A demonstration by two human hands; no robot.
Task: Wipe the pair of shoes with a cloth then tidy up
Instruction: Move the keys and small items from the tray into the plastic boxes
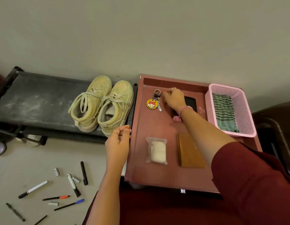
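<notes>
My right hand [174,99] hangs curled over the red table [157,174], fingertips bunched just beside the key ring [154,101]; I cannot tell whether they pinch anything. My left hand [118,143] is loosely curled at the table's near-left edge, holding nothing, just below the heel of the nearer shoe. The shoes [100,103] sit side by side on the black rack [35,101], left of both hands; the striped cloth [224,112] lies in the pink basket [248,111], beyond my right wrist. Reaching across for it, I judge my sleeve could sweep the keys or the plastic bag [156,151] off. No writing is readable; the key tag shows only a cartoon face.
</notes>
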